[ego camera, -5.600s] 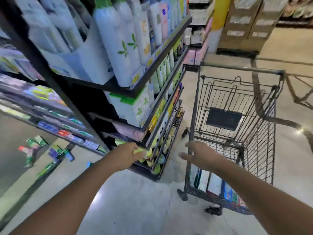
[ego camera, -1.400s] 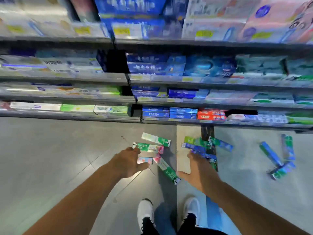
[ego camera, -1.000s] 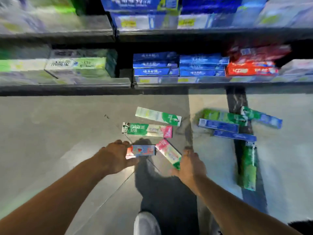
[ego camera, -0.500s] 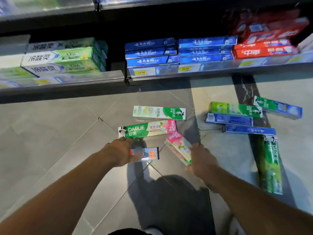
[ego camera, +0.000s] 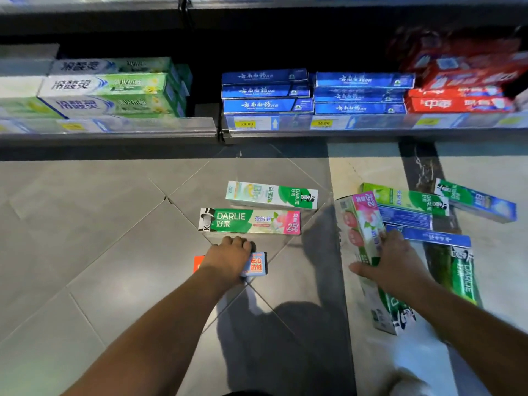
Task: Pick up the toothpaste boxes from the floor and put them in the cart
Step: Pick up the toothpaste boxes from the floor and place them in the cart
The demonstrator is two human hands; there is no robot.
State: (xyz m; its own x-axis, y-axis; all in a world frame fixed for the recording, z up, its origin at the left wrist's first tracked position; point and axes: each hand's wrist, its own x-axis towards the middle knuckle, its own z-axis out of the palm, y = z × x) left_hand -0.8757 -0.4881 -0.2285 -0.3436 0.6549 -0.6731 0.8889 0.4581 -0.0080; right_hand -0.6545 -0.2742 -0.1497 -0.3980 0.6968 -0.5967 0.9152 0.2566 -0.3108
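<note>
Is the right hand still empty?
No, the right hand is closed around a pink-and-green toothpaste box, tilting it up off the floor.

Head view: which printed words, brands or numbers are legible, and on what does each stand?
"DARLIE", "25": long green and pink box lying flat on the floor.
"DARLIE": pale green box behind it.
"DARLIE": dark green box on the floor at right.
"25": pink-ended box gripped by the right hand.
"24.80": yellow shelf price tag.
"16.80": second yellow tag.
Chinese lettering on the shelf boxes: too blurred.
</note>
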